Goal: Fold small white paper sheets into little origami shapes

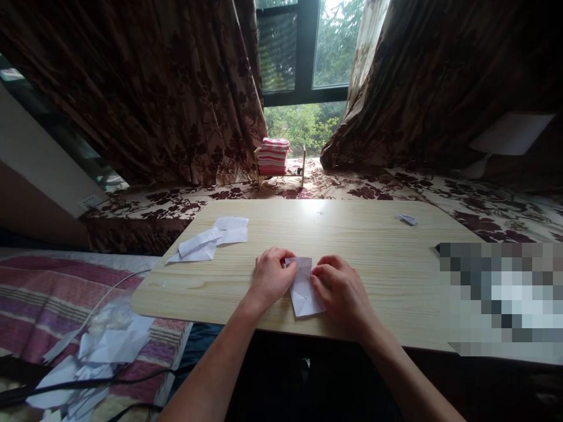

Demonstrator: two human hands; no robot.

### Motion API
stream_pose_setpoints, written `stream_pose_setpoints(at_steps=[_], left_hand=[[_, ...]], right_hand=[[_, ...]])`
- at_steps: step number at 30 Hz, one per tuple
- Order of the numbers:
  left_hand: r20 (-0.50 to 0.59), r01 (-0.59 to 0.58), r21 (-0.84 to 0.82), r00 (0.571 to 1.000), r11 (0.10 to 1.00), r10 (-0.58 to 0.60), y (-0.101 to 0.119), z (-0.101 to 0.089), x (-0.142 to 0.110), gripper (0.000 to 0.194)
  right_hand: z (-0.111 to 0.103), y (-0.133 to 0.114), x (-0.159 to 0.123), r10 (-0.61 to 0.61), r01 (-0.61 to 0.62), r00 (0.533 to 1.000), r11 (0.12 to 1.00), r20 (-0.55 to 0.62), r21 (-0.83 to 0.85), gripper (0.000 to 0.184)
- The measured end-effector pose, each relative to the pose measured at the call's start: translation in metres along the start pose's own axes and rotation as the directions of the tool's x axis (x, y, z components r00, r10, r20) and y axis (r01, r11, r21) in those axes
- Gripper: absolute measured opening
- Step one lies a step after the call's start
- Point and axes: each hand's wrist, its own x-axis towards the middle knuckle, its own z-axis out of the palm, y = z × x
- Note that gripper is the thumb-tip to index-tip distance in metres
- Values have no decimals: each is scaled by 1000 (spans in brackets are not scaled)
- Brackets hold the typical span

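Paper (303,296) is lying in front of you near the close edge of the table (373,246), between your two hands, with crease lines showing across its face. Your left hand (273,274) is pinching its upper left edge between thumb and curled fingers. Your right hand (341,286) is bending its fingers in at the right edge and touching it there; whether they are closing on the sheet or only steadying it, you cannot tell from this angle. Judging by the creases and the grip, you are probably shaping or creasing the sheet, so the next move is calling for even pressure from both sides and for edges that are lining up before any crease is being pressed flat; a slack right side could be letting the sheet skew. Farther out, folded sheets (200,245) are lying on the table to your left, and a small folded piece (407,220) is sitting toward the far right. Beyond the table, striped cloths (272,158) are standing stacked in a rack (304,161) before the window (303,126). Lower left, white scraps (116,344) are spreading over the bed (39,293).
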Motion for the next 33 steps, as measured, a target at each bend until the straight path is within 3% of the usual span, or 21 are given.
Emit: stream_pose_setpoints(at_steps=[2, 4, 5, 7, 9, 12, 17, 33], left_hand=[[-99, -49, 77, 994, 996, 56, 3, -3, -11, 21], [-197, -157, 231, 959, 960, 204, 7, -6, -26, 17], [-181, -206, 279, 948, 938, 262, 9, -7, -33, 15], [-31, -307, 326, 942, 894, 335, 13, -8, -46, 18], [94, -334, 378, 942, 864, 323, 14, -7, -53, 19], [169, -335, 443, 942, 832, 289, 14, -5, -55, 21], [181, -336, 481, 942, 810, 284, 12, -5, -54, 25], [212, -361, 501, 932, 787, 293, 10, -6, -54, 29]], right_hand=[[0, -1, 0, 14, -15, 1000, 999, -10, -34, 11], [1, -1, -1, 11, -12, 1000, 999, -16, -43, 11], [1, -1, -1, 4, -4, 1000, 999, -17, -44, 11], [2, 0, -1, -9, 8, 1000, 999, -18, -50, 12], [2, 1, -1, -14, 13, 1000, 999, -20, -52, 13], [3, 4, -1, -9, 8, 999, 1000, -31, -17, 15], [7, 11, 1, 11, -7, 999, 995, -47, 98, 21], [11, 17, 0, -12, 14, 1000, 995, -26, 103, 39]])
